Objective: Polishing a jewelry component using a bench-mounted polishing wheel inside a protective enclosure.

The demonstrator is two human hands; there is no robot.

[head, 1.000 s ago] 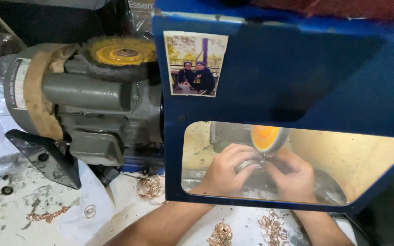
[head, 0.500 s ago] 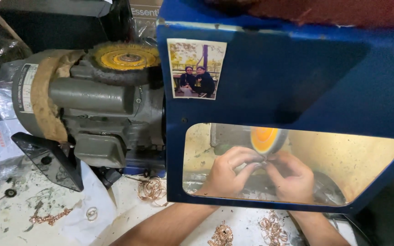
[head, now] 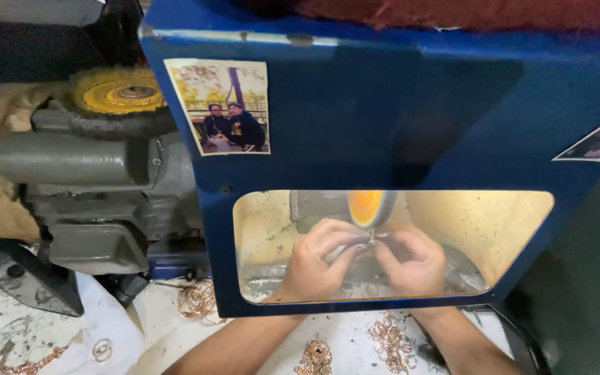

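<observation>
1. Behind the blue guard's window [head: 522,229], the left hand [head: 317,260] and right hand [head: 411,260] pinch a small metal piece [head: 371,238].
2. Both grips are closed on it, just under the orange buffing wheel [head: 367,207].
3. Rose-gold rings [head: 390,344] lie on the tabletop [head: 348,340].

A warm glow is cast inside the window [head: 453,236]; the surroundings are dimly lit, corners darkened, focus kept sharp.

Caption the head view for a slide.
Both hands, left hand and right hand, press a small metal piece against the orange buffing wheel.
</observation>
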